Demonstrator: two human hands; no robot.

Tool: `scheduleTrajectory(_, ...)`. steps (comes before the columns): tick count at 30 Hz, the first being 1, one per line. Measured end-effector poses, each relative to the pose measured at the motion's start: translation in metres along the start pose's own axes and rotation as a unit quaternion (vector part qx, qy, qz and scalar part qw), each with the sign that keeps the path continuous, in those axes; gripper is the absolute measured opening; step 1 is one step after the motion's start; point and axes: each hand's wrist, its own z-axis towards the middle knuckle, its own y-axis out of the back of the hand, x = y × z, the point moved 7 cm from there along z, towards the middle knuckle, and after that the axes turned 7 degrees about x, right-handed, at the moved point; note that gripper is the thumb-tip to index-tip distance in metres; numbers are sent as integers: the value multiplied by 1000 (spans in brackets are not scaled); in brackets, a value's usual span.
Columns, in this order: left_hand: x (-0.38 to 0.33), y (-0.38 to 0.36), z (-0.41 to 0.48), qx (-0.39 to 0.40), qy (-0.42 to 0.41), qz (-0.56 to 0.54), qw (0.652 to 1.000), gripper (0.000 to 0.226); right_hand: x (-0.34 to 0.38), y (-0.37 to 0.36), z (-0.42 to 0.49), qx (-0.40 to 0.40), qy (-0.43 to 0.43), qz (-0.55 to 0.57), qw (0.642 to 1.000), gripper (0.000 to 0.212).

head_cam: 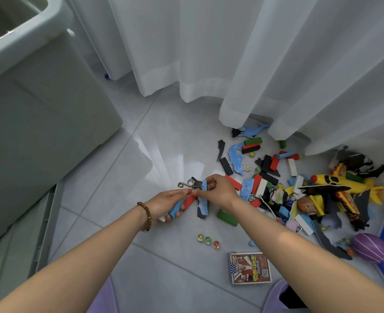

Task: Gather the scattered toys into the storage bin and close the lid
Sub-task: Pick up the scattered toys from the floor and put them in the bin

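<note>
The grey storage bin [40, 105] at the upper left is cut off by the frame edge, its inside barely visible; the scattered toys [269, 177] at the right lie partly under the white curtain [254, 64]. At centre, the left hand [166, 205] curls round a blue block [175, 210] and a red block [189, 200]; the right hand [220, 190] pinches a thin blue piece [204, 185] beside a wire puzzle [186, 184].
</note>
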Motion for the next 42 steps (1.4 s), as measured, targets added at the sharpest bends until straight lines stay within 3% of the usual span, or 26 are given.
scheduleTrajectory(6,4,-2,0,3,6,2,1000,34,0,-6,4,-51,15,15,998,24)
scheduleTrajectory(10,1,2,-4,-10,-4,16,1000,31,-7,8,1,-86,9,97,992,18)
scheduleTrajectory(16,0,25,-14,-89,-2,101,991,33,-7,0,-16,0,21,152,988,18)
scheduleTrajectory(21,14,32,-19,-122,40,163,978,28,-16,-23,-17,-13,-3,188,982,18)
scheduleTrajectory(27,11,25,-16,-136,11,137,981,27,-17,-33,-17,-19,-15,215,976,16)
scheduleTrajectory(32,9,24,-16,-149,-41,134,979,12,-19,-33,-20,-30,-10,219,975,14)
scheduleTrajectory(42,14,22,-19,-133,-44,61,988,15,-40,-48,-22,-39,-74,307,948,13)
